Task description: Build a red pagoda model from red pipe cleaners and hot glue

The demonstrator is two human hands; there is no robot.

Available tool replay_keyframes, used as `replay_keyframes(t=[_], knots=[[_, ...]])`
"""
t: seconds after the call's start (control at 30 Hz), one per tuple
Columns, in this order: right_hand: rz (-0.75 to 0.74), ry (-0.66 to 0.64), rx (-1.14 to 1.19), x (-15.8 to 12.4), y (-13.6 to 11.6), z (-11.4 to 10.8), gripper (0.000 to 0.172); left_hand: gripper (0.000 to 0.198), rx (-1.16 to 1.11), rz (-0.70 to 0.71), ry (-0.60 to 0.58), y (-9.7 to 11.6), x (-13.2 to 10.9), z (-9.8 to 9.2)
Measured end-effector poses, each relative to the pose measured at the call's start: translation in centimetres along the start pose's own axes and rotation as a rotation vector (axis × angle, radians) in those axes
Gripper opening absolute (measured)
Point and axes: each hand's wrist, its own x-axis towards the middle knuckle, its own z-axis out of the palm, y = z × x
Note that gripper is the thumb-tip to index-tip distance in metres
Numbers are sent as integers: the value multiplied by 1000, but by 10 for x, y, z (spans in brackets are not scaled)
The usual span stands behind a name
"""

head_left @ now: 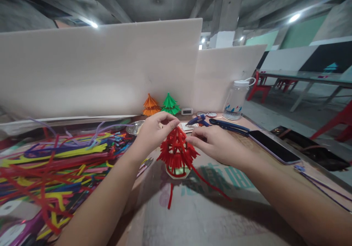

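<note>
A red pipe-cleaner tower (177, 152), tiered with fringed layers, stands upright on a pale base (180, 175) in front of me. At its top left, my left hand (156, 128) is closed, thumb and index finger pinching the peak. My right hand (213, 141) is on the right side, its thumb and fingers brought together against the upper strips; its exact hold is partly hidden. From the tower's lower right a loose red pipe cleaner (210, 187) trails over the table. A short cut red piece (170, 196) lies just in front of the base.
Many coloured pipe cleaners (63, 154) cover the left side. Behind stand an orange cone model (151, 106), a green one (170, 105) and a small digital clock (187, 111). Rightward are a blue glue gun (198, 120), dark-handled pliers (231, 125), a phone (273, 147) and a water bottle (235, 101).
</note>
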Motion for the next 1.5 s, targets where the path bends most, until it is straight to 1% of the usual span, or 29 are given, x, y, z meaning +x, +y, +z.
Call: replay_keyframes(t=[0.13, 0.27, 0.4, 0.53, 0.63, 0.77, 0.87, 1.07, 1.5], knots=[[-19, -175, 20, 2, 2, 1, 33, 25, 0, 2, 3, -3, 1, -1], [-48, -232, 13, 2, 2, 12, 32, 25, 3, 6, -1, -3, 1, -1], [-79, -238, -3, 2, 4, 17, 29, 24, 4, 10, -2, -3, 1, -1], [-106, -211, 11, 2, 4, 16, 26, 25, 3, 9, -20, -3, 1, -3], [-113, -212, 9, 1, 3, 15, 25, 30, 17, -9, -83, -5, 1, -7], [-110, -226, 10, 1, 4, 16, 27, 37, 153, -41, -209, -7, 0, -11], [-111, -231, 20, 2, 4, 16, 26, 37, 216, -59, -252, -6, -1, -9], [-99, -226, 29, 2, 5, 16, 27, 31, 165, -60, -262, -1, -1, -5], [-52, -269, 115, 1, 5, 19, 28, 34, 162, -100, -277, -1, 0, -8]])
